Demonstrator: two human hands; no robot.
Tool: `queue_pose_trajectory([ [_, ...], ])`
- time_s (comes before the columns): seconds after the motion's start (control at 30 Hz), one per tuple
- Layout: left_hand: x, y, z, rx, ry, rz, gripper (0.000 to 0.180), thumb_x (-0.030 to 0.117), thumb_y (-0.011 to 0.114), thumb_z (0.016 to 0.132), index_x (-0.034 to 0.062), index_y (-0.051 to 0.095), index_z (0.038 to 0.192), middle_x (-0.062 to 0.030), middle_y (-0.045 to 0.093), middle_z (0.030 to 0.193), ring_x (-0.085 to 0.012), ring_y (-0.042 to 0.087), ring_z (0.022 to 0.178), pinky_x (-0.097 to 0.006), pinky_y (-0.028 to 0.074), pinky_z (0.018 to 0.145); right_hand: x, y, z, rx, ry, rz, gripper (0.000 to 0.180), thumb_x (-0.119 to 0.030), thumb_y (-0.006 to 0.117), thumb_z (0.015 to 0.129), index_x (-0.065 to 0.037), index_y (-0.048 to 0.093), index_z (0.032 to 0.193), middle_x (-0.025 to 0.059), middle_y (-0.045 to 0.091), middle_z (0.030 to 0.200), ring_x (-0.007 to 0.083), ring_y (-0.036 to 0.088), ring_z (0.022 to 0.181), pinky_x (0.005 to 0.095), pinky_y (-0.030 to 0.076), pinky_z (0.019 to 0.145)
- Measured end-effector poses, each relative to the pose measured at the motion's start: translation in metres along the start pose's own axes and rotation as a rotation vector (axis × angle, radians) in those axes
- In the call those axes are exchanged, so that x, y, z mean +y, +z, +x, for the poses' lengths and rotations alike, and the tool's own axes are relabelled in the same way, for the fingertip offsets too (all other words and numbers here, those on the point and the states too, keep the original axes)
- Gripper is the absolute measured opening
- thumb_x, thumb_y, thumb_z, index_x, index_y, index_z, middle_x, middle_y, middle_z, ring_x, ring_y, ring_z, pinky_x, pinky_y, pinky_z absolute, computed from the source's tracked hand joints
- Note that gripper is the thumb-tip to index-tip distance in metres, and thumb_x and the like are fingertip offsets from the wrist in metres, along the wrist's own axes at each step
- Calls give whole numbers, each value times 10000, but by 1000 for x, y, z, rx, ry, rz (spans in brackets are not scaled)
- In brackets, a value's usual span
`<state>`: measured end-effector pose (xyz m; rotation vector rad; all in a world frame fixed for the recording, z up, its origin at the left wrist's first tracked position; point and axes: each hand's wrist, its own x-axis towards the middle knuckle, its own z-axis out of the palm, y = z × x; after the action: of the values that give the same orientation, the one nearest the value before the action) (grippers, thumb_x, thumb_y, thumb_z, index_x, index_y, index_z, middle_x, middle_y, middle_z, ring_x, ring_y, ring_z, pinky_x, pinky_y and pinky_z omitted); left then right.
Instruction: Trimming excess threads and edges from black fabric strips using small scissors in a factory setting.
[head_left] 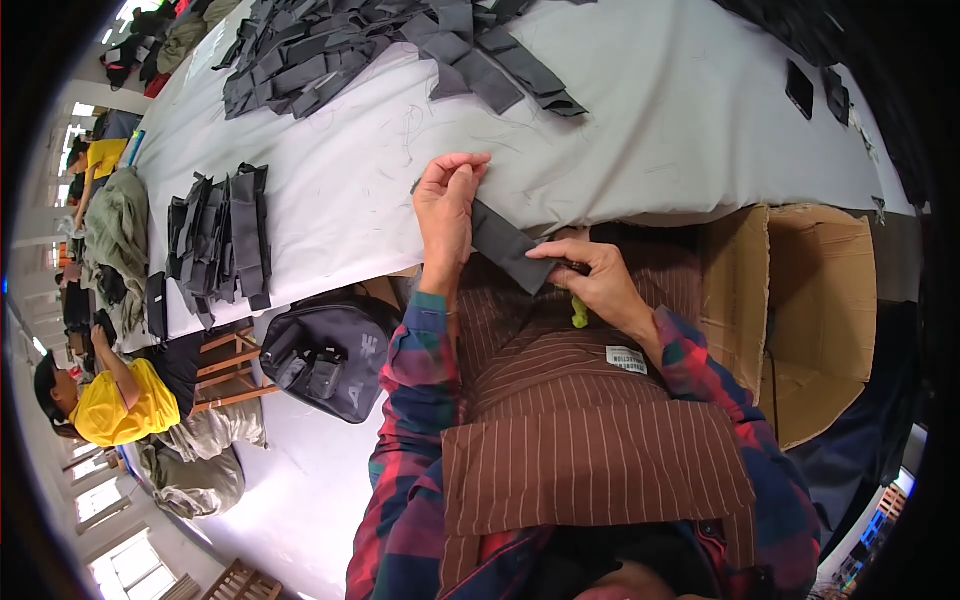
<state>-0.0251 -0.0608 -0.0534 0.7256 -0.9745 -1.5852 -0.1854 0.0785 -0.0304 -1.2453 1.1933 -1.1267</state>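
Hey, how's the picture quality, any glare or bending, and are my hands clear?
Head view: windows at lower left wash out and the pale floor shines; head view: the white table's edges curve near the dark rim; head view: your left hand and right hand look fairly sharp.

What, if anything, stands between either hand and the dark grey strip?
Nothing visible does. The right hand has its fingertips on the lower end of the dark grey strip; the strip passes behind the left hand, whose grip is hidden. A small dark object sits in the right hand.
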Motion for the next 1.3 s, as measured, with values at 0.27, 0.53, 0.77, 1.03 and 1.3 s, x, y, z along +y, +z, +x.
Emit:
queue_pose_trajectory([
  [0.27,66,26,-62,-626,-54,613,613,281,721,820,56,463,1328,-101,586,1205,-209,566,1057,-320,434,908,-29,-8,20,-27,-7,120,188,47,570,865,12,685,1009,25,689,891,63,598,838,207,486,754],
  [0.53,61,33,-86,-387,-254,447,418,297,536,965,9,444,1253,-124,656,899,-159,612,732,-265,499,698,-55,-7,23,-55,62,157,121,13,617,821,-2,693,914,33,667,755,99,593,658,257,471,578],
  [0.77,56,43,-86,-322,-336,70,229,208,404,1014,13,457,1121,-142,640,855,-192,635,654,-291,528,615,-54,-13,32,180,-482,-580,100,38,578,787,-6,651,839,63,561,662,129,523,578,271,395,523],
  [1.03,51,33,-85,-241,-388,-59,255,205,445,1005,2,470,1157,-155,649,854,-204,639,648,-296,535,616,-49,-8,29,256,-137,-60,232,-102,658,886,-32,610,1102,-16,541,826,49,543,713,202,470,635],
  [1.3,48,23,-80,-220,-421,-183,279,235,462,997,2,487,1149,-155,646,823,-210,629,634,-314,532,605,-25,-13,23,214,-114,-36,215,-73,640,879,-17,638,1087,28,644,907,81,600,714,234,489,674],
])
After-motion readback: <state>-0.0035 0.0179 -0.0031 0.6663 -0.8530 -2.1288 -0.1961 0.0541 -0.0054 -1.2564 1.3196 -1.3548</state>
